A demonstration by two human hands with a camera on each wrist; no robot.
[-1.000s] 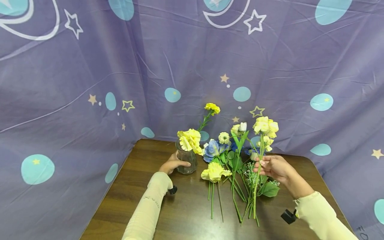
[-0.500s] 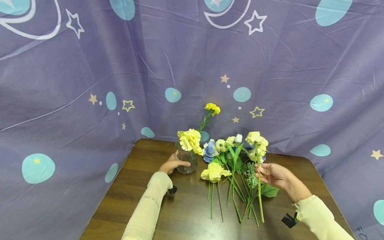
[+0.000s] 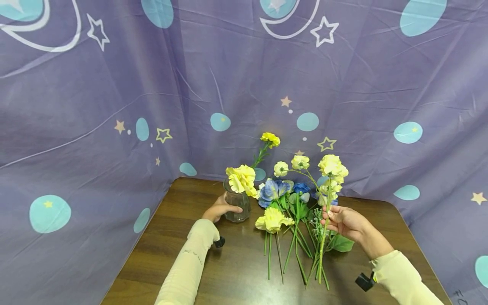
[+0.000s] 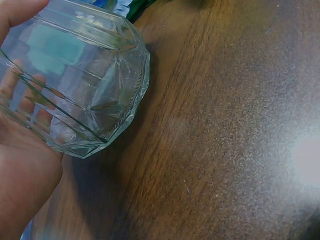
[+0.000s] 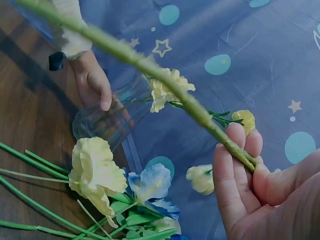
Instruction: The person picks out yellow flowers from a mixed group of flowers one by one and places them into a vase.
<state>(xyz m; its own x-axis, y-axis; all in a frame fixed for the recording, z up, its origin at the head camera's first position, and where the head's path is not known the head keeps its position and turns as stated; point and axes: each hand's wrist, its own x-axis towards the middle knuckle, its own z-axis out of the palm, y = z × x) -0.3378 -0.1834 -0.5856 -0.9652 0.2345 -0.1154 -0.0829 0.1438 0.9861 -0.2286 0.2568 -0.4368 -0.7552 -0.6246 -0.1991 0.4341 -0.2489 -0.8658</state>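
My left hand point(image 3: 221, 209) grips the side of a clear glass vase point(image 3: 237, 207) standing on the table. A large pale yellow flower point(image 3: 242, 178) and a smaller bright yellow carnation point(image 3: 270, 139) stand in it; thin stems show through the glass point(image 4: 92, 100). Above the loose flowers, my right hand point(image 3: 348, 222) pinches a branched pale yellow flower stem point(image 5: 185, 97) between thumb and fingers. Its blooms point(image 3: 331, 167) are upright, with side blooms point(image 3: 300, 162) reaching left. The stem's lower end hangs over the table among other stems.
Loose flowers lie between the hands: a ruffled yellow one point(image 3: 273, 219), blue ones point(image 3: 272, 189), a white bud point(image 3: 305, 197) and green leaves point(image 3: 341, 243). Behind the brown wooden table point(image 3: 228, 271) hangs a purple patterned cloth point(image 3: 244, 84).
My right hand dipped with the pale yellow stem, then lifted it again. Its side blooms rose clear of the pile, and the white bud dropped lower among the flowers. The left hand stayed still.
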